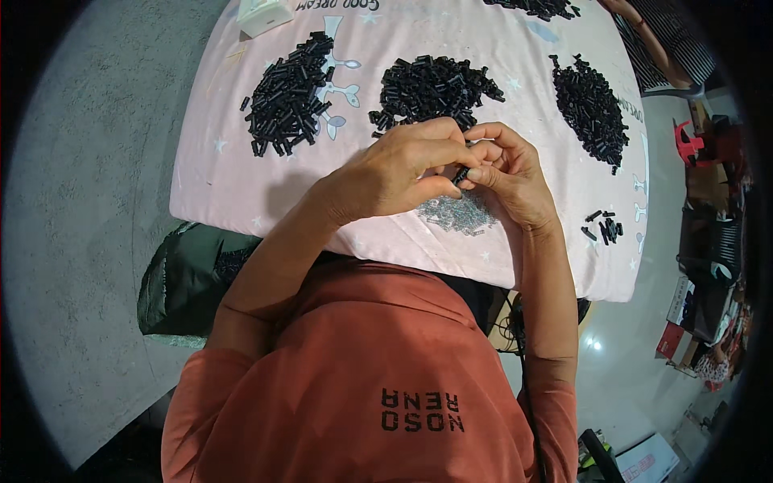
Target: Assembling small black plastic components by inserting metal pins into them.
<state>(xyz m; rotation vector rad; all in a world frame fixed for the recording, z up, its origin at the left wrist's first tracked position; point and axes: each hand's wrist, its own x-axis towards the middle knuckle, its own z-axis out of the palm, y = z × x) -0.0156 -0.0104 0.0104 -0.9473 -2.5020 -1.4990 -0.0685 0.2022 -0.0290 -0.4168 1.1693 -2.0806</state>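
Over the near part of the pink cloth, my two hands meet at a small black cylindrical piece (pixel 460 175). My left hand (pixel 394 167) is closed, with its thumb and fingertips at one end of the piece. Pinched at the other end, the piece is between the thumb and forefinger of my right hand (pixel 512 175). Just below the fingers lies a scatter of tiny silvery or clear parts (pixel 457 214), too small to make out. A heap of black cylindrical pieces (pixel 435 87) sits right beyond my hands, its near edge partly hidden by them.
More black pieces lie in a left heap (pixel 288 101), a right heap (pixel 592 111) and a far heap (pixel 541 8). A few loose ones (pixel 605 229) are at the near right. Another person's arm (pixel 660 50) reaches the far right. A white box (pixel 264 16) stands far left.
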